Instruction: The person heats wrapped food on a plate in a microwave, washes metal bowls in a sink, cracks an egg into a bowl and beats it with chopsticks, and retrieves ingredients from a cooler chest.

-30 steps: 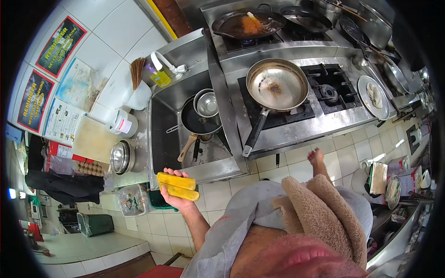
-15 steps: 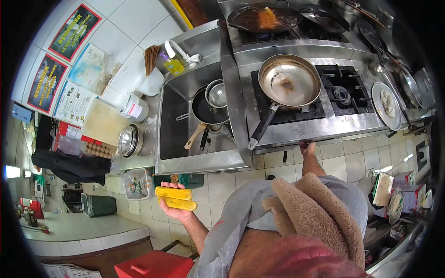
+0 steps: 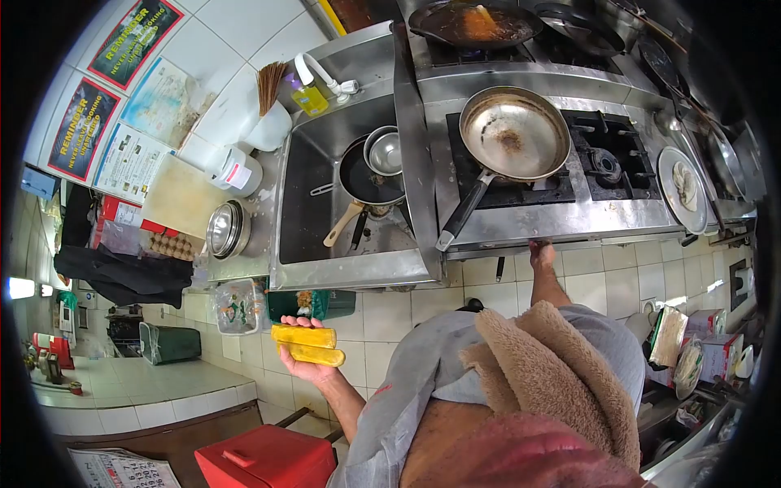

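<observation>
Right hand (image 3: 543, 255) has moved to the stove's (image 3: 569, 218) front edge; its fingers are mostly hidden, so their state cannot be told. Left of the stove, the left hand (image 3: 307, 372) grasps two yellow sticks (image 3: 305, 337).

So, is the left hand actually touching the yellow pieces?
Touching. The head view shows the left hand cradling both yellow pieces, its fingers showing along their far edge.

Yellow sticks (image 3: 307, 355), a tan towel (image 3: 561, 382) and a red box (image 3: 264, 459).
The shirt (image 3: 431, 358) is grey, the wall signs (image 3: 84, 128) black with red borders and yellow letters, the soap bottle (image 3: 309, 99) yellow, the frying pan (image 3: 514, 134) silver with a brown blotch; cream floor tiles (image 3: 384, 315) form a grid.
</observation>
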The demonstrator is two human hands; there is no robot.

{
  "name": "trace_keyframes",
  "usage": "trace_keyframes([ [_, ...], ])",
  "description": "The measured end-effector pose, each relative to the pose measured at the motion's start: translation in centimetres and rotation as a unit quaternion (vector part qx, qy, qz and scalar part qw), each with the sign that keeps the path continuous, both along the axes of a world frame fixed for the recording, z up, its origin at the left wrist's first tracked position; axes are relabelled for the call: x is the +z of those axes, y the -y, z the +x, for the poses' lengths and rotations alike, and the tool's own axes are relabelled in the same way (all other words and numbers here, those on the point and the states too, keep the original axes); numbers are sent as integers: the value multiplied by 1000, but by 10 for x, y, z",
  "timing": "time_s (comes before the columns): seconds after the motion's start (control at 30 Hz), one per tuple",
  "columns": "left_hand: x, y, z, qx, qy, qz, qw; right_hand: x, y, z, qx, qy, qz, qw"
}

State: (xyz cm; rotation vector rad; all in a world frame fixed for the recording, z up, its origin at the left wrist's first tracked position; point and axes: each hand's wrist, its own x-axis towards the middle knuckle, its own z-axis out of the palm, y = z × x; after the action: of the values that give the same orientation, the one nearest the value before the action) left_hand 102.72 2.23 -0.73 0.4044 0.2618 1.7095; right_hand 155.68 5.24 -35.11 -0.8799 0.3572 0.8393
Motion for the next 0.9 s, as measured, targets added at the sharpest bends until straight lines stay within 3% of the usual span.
trace_keyframes([
  [0.63,-7,19,-12,41,2,-28,999,6,1,2,17,3,-50,999],
  [0.73,-6,21,-11,50,3,-30,998,-1,2,2,12,3,-35,999],
  [0.8,-8,22,-14,53,2,-28,998,-2,3,1,26,5,45,999],
  [0.9,-10,27,-19,62,1,-36,997,-3,8,1,51,13,23,998],
])
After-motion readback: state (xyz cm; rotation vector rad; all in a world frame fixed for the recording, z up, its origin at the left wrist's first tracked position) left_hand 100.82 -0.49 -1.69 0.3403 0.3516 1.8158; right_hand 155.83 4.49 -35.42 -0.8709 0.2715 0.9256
